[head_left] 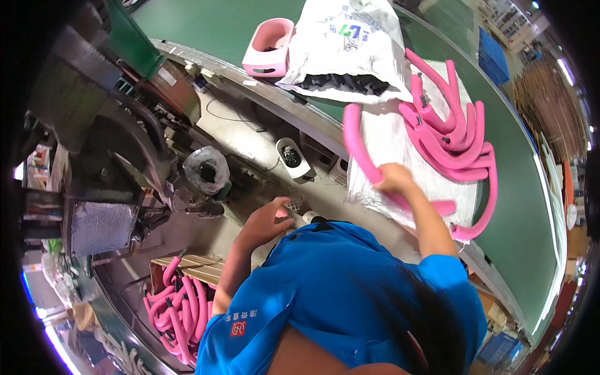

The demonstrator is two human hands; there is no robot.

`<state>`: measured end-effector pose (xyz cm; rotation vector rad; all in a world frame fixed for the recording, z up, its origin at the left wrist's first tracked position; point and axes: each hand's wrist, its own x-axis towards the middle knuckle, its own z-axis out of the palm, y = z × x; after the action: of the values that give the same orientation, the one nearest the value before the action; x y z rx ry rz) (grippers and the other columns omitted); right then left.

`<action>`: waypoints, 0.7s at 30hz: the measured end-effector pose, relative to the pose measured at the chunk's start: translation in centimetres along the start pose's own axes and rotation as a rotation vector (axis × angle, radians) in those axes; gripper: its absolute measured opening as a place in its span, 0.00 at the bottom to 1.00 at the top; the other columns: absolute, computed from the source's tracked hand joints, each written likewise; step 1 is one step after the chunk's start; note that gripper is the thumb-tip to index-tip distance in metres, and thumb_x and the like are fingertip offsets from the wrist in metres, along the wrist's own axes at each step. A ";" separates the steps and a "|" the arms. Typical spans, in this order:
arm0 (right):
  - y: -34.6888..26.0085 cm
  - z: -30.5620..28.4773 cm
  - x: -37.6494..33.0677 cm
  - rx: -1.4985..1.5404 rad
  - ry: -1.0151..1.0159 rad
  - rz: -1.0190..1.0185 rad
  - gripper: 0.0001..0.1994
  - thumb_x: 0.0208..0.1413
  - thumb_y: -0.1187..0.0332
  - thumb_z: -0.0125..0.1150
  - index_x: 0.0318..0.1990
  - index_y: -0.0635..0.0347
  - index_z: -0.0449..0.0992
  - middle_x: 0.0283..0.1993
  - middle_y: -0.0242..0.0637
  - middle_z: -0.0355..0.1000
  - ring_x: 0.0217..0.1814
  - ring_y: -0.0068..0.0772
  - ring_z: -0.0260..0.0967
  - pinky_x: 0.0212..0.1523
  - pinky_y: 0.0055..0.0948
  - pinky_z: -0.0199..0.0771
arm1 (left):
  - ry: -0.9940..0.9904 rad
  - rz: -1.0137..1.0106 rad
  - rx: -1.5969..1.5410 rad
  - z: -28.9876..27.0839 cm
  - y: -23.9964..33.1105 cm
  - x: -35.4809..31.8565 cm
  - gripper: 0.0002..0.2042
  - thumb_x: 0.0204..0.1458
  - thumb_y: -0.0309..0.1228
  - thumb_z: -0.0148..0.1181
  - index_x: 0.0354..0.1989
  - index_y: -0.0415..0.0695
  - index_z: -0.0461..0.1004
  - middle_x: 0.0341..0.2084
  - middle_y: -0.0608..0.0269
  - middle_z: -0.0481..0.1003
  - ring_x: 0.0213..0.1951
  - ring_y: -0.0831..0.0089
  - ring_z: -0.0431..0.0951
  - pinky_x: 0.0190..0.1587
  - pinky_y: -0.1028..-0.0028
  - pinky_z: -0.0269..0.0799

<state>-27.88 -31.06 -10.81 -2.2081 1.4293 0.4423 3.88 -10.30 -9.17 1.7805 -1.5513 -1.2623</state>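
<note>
The green conveyor belt (531,237) swept across the top and down the right side, the biggest thing in my view. Left of it sat the dark machine (106,156), all metal arms and brackets. My blue shirt (325,294) filled the bottom middle.

Up on the belt lay the big white sack (350,37), its mouth open toward me with dark pieces showing inside. Below it, a white sheet (400,144) was spread over the belt's edge, and on that sheet rested the pile of pink foam tubes (459,134), curved and stacked against one another, well to the right of my right hand.

Down at lower left, a cardboard box (194,265) held another tangle of pink tubes (178,312), near my left elbow.

And there it was: my right hand (394,178) was wrapped shut around 1 pink foam tube (357,144), gripping it about midway, with 1 end curving up toward the sack and the other lying across the sheet toward the right.

My left hand (265,219) was down by the bench, fingers curled onto a small whitish part (294,203); whether they truly clamped it, I could not tell.

A pink plastic holder (270,47) stood left of the sack. A clear bag (206,169) with dark bits sat by the machine, and a small white cup (292,159) of dark pieces stood just under the belt's rim.
</note>
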 end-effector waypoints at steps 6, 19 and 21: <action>-14.8 -0.5 -5.9 0.118 -0.127 -0.589 0.27 0.38 0.44 0.63 0.36 0.60 0.73 0.30 0.51 0.72 0.36 0.55 0.70 0.37 0.47 0.66 | 0.305 -0.049 -1.055 -2.5 3.0 3.1 0.23 0.51 0.36 0.57 0.50 0.37 0.60 0.31 0.60 0.70 0.33 0.70 0.71 0.39 0.68 0.70; -9.0 -3.7 26.3 0.987 0.491 -0.030 0.11 0.47 0.64 0.58 0.30 0.65 0.75 0.30 0.42 0.74 0.33 0.37 0.71 0.36 0.33 0.69 | 0.545 -0.046 -0.180 -5.1 10.5 -9.8 0.20 0.34 0.29 0.65 0.38 0.36 0.70 0.22 0.58 0.74 0.25 0.74 0.74 0.31 0.72 0.70; -8.8 -4.3 30.7 0.673 0.590 -0.053 0.18 0.47 0.57 0.59 0.33 0.68 0.74 0.35 0.51 0.74 0.39 0.50 0.72 0.41 0.42 0.70 | 0.570 -0.160 -0.032 -3.4 9.7 -10.7 0.21 0.32 0.31 0.67 0.36 0.37 0.70 0.22 0.59 0.72 0.26 0.75 0.71 0.33 0.73 0.69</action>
<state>-7.36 -53.81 -20.82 -1.8524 1.4864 -0.6797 2.36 -3.46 3.87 2.0408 -1.0772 -0.7348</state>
